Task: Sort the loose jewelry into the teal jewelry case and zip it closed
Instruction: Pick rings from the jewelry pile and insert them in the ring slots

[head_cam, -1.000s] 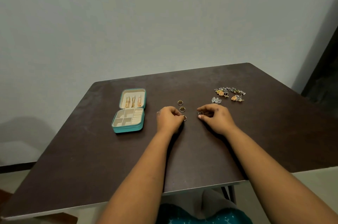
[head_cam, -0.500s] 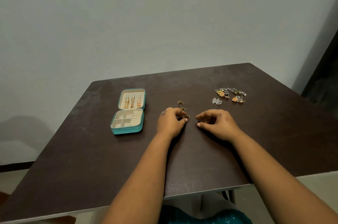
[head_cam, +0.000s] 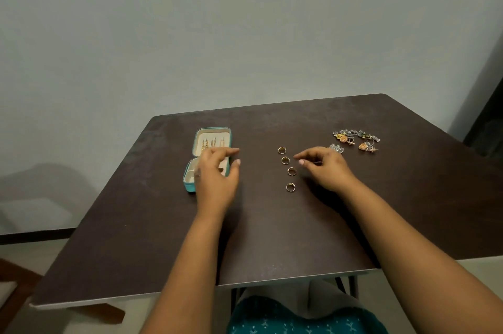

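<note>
The teal jewelry case (head_cam: 188, 186) lies open at the left of the dark table (head_cam: 272, 238), with gold earrings hanging in its cream lid (head_cam: 212, 134). My left hand (head_cam: 216, 175) hovers over the case's lower tray, fingers spread, nothing in it. Several gold rings stand in a line at the table's middle, from the far ring (head_cam: 282, 150) to the near ring (head_cam: 290, 187). My right hand (head_cam: 325, 167) is just right of the rings, fingers loosely curled and apart, empty. A cluster of ornate earrings (head_cam: 355, 140) lies at the far right.
A small silver piece (head_cam: 336, 147) lies just beyond my right hand. The table's front edge (head_cam: 245, 284) runs above my lap. A pale wall stands behind the table, and a dark doorway (head_cam: 490, 115) is at the right.
Both hands let go of the rings they were pinching at the middle. My left hand moved left over the case. My right hand drew back to the right.
</note>
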